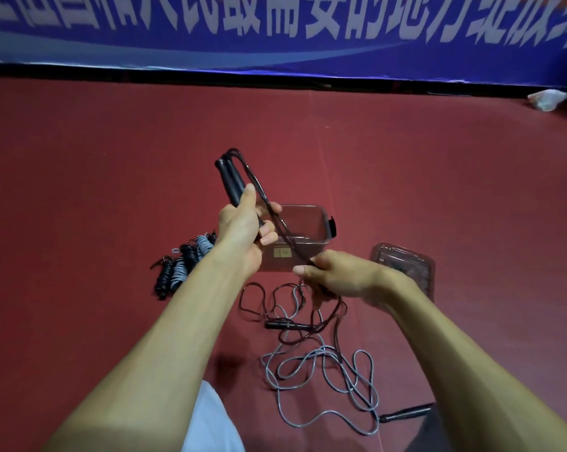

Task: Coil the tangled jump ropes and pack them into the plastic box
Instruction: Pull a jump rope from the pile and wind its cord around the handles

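Gripping paired black handles (228,179) in left hand (243,231), right hand (340,275) pinching thin dark cord (279,228), grey rope (321,353) tangled below

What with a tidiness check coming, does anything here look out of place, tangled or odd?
Yes. A grey rope and a dark rope lie snarled together on the red floor in front of the plastic box. The lid lies off, right of the box. A crumpled white thing sits by the far wall, right.
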Demonstrator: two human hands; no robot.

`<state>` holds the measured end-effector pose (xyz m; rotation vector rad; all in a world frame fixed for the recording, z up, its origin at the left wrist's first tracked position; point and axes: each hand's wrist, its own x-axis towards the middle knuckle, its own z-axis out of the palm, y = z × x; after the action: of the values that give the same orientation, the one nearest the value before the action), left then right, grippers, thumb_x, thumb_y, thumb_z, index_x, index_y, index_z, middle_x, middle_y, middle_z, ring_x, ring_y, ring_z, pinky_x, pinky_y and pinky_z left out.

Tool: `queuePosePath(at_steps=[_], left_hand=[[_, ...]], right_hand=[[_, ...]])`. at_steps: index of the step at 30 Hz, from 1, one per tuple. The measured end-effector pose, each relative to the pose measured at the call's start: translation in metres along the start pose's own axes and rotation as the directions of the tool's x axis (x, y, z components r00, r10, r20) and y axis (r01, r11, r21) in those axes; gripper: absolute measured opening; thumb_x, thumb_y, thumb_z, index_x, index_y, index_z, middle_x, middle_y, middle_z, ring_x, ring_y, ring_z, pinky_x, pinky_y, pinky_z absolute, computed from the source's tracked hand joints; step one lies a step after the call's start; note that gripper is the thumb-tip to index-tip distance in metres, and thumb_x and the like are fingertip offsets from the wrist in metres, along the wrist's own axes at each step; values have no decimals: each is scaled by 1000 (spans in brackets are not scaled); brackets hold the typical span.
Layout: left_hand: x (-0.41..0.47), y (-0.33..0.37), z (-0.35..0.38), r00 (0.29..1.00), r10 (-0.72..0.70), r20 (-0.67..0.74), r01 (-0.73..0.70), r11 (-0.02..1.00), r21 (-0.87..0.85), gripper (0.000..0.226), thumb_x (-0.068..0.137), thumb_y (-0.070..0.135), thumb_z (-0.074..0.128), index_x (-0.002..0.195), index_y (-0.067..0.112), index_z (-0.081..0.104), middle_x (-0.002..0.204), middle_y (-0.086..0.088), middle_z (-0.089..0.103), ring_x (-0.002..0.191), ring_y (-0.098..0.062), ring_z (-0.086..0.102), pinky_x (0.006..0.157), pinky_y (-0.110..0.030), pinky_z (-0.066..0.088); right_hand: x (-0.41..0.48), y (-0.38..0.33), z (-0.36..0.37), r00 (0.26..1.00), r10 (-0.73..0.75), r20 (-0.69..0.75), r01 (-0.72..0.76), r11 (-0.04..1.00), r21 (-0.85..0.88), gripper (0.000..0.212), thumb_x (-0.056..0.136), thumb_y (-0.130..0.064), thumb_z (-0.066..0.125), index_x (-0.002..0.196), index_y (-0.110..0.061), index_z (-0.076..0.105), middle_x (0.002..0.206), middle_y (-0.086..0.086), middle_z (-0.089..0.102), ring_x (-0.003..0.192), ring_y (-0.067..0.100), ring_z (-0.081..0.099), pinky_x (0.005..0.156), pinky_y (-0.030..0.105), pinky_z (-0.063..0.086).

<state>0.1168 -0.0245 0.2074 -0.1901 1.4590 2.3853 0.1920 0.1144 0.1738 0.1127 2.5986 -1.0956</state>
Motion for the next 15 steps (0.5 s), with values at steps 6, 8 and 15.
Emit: queuePosePath(at_steps=[6,8,15], left_hand=[[14,-7,-14,989,98,-112,-68,967,246,16,105,28,39,104,13,44,63,-1,41,33,-6,24,33,-14,17],[20,-12,-21,984,161,-78,-109,886,450,23,104,37,40,95,16,44,65,-1,39,36,-8,27,34,-15,21],[11,-22,-24,962,79,262,-266,35,963,49,98,57,37,70,17,46,63,-1,48,62,-25,48,52,-31,30]], right_hand=[[-4,6,-12,1000,31,-1,-31,998,-51,39,95,-34,60,63,-13,54,49,-6,58,45,7,60,49,16,44],[-6,8,-17,999,5,-40,-5,1000,0,36,93,-33,63,65,-12,58,56,0,60,50,14,63,52,23,49],[-23,4,-34,871,-157,-466,126,987,-97,9,78,-26,80,83,-20,78,71,-7,71,65,0,59,57,12,42]])
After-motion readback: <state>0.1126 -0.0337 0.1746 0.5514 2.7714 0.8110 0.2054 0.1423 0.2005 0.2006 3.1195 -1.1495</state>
